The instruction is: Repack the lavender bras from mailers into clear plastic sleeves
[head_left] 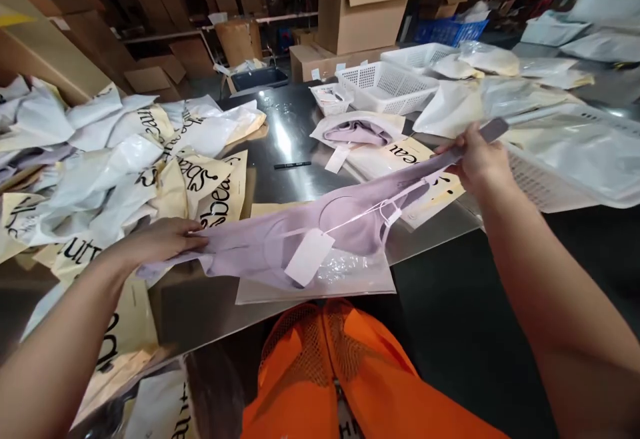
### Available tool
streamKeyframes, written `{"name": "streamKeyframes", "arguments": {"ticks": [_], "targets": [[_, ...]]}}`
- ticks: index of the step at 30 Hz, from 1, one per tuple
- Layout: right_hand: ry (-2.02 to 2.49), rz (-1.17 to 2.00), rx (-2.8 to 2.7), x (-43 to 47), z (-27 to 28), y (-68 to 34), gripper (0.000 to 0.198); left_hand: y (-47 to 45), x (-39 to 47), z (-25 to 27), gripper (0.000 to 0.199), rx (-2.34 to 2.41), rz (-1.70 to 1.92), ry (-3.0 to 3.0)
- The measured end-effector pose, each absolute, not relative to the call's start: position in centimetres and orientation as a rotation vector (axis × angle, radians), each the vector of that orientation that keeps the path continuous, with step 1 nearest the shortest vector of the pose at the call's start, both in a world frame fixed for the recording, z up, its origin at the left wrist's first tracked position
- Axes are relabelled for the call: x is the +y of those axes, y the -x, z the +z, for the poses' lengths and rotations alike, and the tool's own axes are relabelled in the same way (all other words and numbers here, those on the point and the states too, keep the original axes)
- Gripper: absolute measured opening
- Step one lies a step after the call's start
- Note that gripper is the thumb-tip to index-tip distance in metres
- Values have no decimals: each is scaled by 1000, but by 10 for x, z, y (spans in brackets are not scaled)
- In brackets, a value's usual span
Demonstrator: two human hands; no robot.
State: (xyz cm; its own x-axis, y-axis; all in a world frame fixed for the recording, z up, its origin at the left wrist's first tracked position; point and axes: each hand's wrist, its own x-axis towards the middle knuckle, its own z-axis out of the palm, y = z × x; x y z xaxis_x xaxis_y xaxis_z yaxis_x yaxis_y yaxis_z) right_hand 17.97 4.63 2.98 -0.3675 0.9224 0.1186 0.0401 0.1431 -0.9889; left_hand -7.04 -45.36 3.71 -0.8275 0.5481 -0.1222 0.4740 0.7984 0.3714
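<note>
A lilac bra (250, 245) is stretched out sideways between my two hands, above the table's front edge. My left hand (167, 242) pinches one end of its band. At the other end, my right hand (480, 159) is closed round the band, and a short end sticks out past the fingers. A blank white tag (310, 257) hangs by a thin string across the cups. Beneath the bra lies a clear-fronted plastic bag (350, 279), partly covered by it. Behind, another lilac garment (357, 131) sits folded on a printed bag with its own tag.
Printed plastic bags (125, 152) pile up on the left of the steel table (285, 119). A black marker (293, 165) lies mid-table. White baskets (387, 89) and filled bags (460, 102) stand at the back and right. An open carton (370, 15) is behind.
</note>
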Motion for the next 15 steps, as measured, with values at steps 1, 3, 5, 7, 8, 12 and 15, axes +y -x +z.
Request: {"name": "streamKeyframes", "arguments": {"ticks": [1,3,5,7,8,12,15], "targets": [[998,1295,-1654,43,21,-175,30,67,-447,31,32,2679,305,-845],[1015,1163,-1778,26,1,-169,25,57,-430,18,28,2601,31,-898],[852,941,-1975,-2,-17,-167,50,42,-412,6,29,2696,-59,-914],[533,733,-2272,-38,-31,-167,56,25,-392,-4,34,2761,-81,-1014],[351,682,-2426,-56,-37,-166,49,17,-382,-8,37,2740,-43,-1110],[-162,713,-2799,-114,-55,-159,33,-3,-347,-23,31,2507,193,-1421],[-179,713,-2932,-136,-66,-150,35,-7,-332,-33,24,2464,110,-1460]]}}
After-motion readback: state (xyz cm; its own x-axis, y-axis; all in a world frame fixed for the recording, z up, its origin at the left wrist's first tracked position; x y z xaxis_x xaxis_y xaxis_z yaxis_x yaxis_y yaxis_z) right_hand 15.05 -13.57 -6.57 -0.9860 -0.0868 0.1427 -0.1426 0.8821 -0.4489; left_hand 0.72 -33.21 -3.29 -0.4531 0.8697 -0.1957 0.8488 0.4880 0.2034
